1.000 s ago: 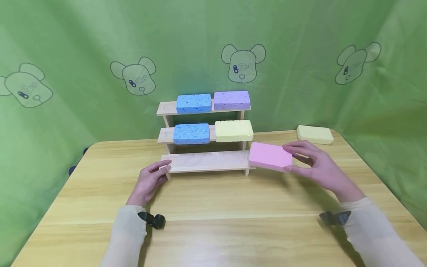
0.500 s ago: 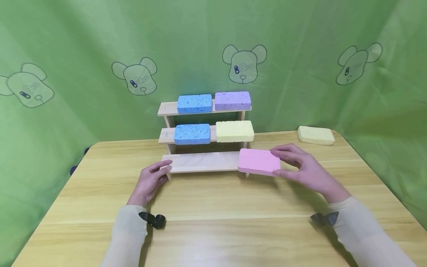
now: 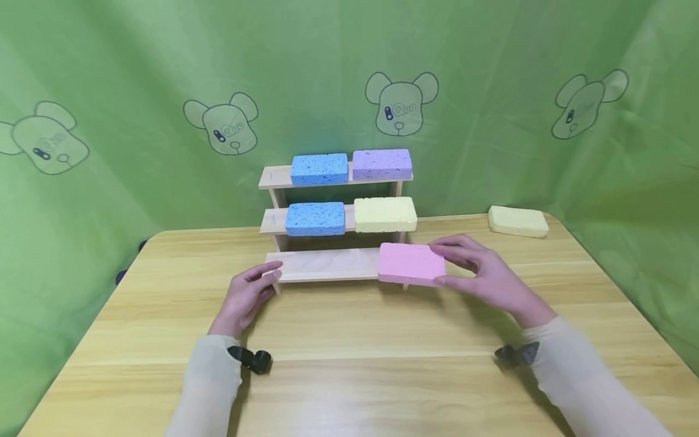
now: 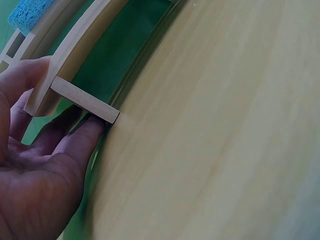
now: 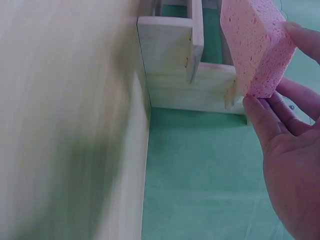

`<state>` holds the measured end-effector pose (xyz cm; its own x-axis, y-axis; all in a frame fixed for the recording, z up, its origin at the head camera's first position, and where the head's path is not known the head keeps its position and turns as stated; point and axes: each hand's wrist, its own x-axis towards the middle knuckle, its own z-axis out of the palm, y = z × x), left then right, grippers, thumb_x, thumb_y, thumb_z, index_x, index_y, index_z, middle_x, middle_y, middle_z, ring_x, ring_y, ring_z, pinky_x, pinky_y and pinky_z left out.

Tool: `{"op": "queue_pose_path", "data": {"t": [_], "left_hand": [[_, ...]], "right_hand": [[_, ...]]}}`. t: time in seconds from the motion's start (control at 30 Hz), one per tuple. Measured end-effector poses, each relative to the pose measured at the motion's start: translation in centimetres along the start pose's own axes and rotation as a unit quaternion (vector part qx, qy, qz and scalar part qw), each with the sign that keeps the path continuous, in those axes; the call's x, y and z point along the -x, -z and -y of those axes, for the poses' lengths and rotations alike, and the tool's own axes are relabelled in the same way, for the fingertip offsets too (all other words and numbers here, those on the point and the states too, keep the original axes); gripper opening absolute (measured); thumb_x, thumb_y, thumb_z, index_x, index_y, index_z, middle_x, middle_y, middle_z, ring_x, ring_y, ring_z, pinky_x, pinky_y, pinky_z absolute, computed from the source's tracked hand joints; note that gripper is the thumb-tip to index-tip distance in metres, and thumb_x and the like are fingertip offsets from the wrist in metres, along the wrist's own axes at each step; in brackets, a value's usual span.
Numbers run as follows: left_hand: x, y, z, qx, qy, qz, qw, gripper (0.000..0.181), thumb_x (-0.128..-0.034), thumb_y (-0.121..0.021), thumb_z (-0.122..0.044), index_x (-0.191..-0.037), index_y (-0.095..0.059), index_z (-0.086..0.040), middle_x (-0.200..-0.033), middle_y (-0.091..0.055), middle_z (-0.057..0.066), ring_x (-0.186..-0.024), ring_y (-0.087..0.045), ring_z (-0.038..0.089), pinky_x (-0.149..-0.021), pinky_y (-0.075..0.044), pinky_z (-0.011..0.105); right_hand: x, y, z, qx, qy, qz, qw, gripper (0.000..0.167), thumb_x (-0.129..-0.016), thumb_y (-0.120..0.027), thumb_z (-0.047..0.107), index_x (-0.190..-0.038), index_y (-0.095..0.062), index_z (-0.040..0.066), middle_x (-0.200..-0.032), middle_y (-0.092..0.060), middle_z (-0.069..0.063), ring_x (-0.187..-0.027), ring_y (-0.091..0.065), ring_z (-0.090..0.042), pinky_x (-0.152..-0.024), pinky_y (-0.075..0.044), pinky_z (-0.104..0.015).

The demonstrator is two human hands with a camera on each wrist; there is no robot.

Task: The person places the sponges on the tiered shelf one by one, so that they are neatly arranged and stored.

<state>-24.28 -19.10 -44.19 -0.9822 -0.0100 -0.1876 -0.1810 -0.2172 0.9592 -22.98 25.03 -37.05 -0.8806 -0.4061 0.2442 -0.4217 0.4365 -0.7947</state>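
A pink sponge (image 3: 412, 263) is pinched at its right end between the thumb and fingers of my right hand (image 3: 491, 279). It hangs over the right end of the bottom step of a wooden three-step shelf stand (image 3: 327, 264). In the right wrist view the pink sponge (image 5: 255, 47) appears raised off the board. At the stand's left end, my left hand (image 3: 248, 297) holds the bottom step. The left wrist view shows that hand (image 4: 45, 175) with fingers at the step's end and its leg (image 4: 85, 99).
On the middle step sit a blue sponge (image 3: 315, 218) and a pale yellow sponge (image 3: 384, 214). The top step bears another blue sponge (image 3: 319, 169) and a purple sponge (image 3: 382, 164). A second yellow sponge (image 3: 517, 221) lies at the table's back right, before a green curtain (image 3: 464, 170).
My right hand has carried the pink sponge leftward and slightly down, from beside the stand to over the bottom step's right end. My left hand has stayed in place.
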Motion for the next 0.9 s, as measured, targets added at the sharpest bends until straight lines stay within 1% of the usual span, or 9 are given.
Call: {"op": "queue_pose_path", "data": {"t": [0.13,0.33,0.43,0.57,0.67,0.73,0.9], "left_hand": [[0.1,0.1,-0.1,-0.003,0.001,0.0,1.0,0.038,-0.0919,-0.067,-0.002,-0.128,-0.06,0.006,-0.14,-0.046,0.015,-0.105,-0.061,0.015,-0.098,-0.05,0.033],[0.1,0.1,-0.2,-0.002,0.001,-0.005,1.0,0.034,-0.0913,-0.068,-0.002,-0.125,-0.064,0.003,-0.139,-0.048,0.012,-0.105,-0.061,0.016,-0.096,-0.051,0.034],[0.1,0.1,-0.3,0.0,0.001,-0.006,1.0,0.032,-0.0911,-0.068,-0.002,-0.122,-0.067,0.001,-0.139,-0.049,0.011,-0.106,-0.061,0.017,-0.096,-0.051,0.033],[0.1,0.2,-0.3,-0.002,-0.001,-0.01,0.9999,0.03,-0.0908,-0.069,-0.002,-0.121,-0.068,0.0,-0.139,-0.049,0.011,-0.106,-0.06,0.017,-0.096,-0.051,0.033],[0.2,0.3,-0.3,-0.009,-0.003,-0.01,0.9999,0.031,-0.0911,-0.068,-0.003,-0.122,-0.067,0.0,-0.14,-0.048,0.012,-0.106,-0.06,0.017,-0.096,-0.051,0.033],[0.2,0.2,-0.2,-0.006,-0.002,-0.008,0.9999,0.031,-0.091,-0.068,-0.003,-0.122,-0.067,0.0,-0.14,-0.047,0.012,-0.107,-0.06,0.017,-0.096,-0.051,0.034],[0.1,0.0,-0.1,0.0,0.001,-0.005,1.0,0.031,-0.0909,-0.069,-0.003,-0.122,-0.067,0.0,-0.141,-0.047,0.012,-0.108,-0.059,0.017,-0.096,-0.051,0.034]], "right_hand": [[-0.4,-0.7,-0.1,-0.007,0.004,0.003,1.0,0.055,-0.084,-0.08,0.018,-0.134,-0.06,0.008,-0.135,-0.052,-0.002,-0.127,-0.049,-0.027,-0.109,-0.035,-0.048],[-1.0,-1.2,-0.4,0.0,0.006,0.011,0.9999,0.057,-0.085,-0.08,0.022,-0.135,-0.058,0.007,-0.136,-0.052,-0.004,-0.126,-0.049,-0.032,-0.108,-0.035,-0.055],[-1.2,-1.5,-0.4,0.007,0.008,0.012,0.9999,0.057,-0.085,-0.08,0.023,-0.135,-0.058,0.008,-0.136,-0.052,-0.003,-0.126,-0.049,-0.033,-0.107,-0.036,-0.057],[-1.6,-2.2,-0.2,0.009,0.016,0.015,0.9997,0.059,-0.083,-0.081,0.025,-0.135,-0.059,0.007,-0.137,-0.051,-0.002,-0.127,-0.048,-0.029,-0.108,-0.037,-0.053],[-1.9,-2.9,0.1,-0.008,0.018,0.022,0.9996,0.059,-0.084,-0.081,0.025,-0.135,-0.059,0.007,-0.137,-0.051,0.0,-0.128,-0.047,-0.026,-0.109,-0.037,-0.048],[-2.2,-3.3,0.1,-0.017,0.019,0.027,0.9993,0.059,-0.084,-0.08,0.025,-0.136,-0.058,0.007,-0.138,-0.05,0.0,-0.129,-0.047,-0.025,-0.109,-0.037,-0.046],[-2.5,-3.9,0.4,-0.013,0.026,0.029,0.9991,0.059,-0.084,-0.08,0.027,-0.135,-0.058,0.008,-0.138,-0.05,0.002,-0.129,-0.048,-0.025,-0.109,-0.037,-0.042]]}}
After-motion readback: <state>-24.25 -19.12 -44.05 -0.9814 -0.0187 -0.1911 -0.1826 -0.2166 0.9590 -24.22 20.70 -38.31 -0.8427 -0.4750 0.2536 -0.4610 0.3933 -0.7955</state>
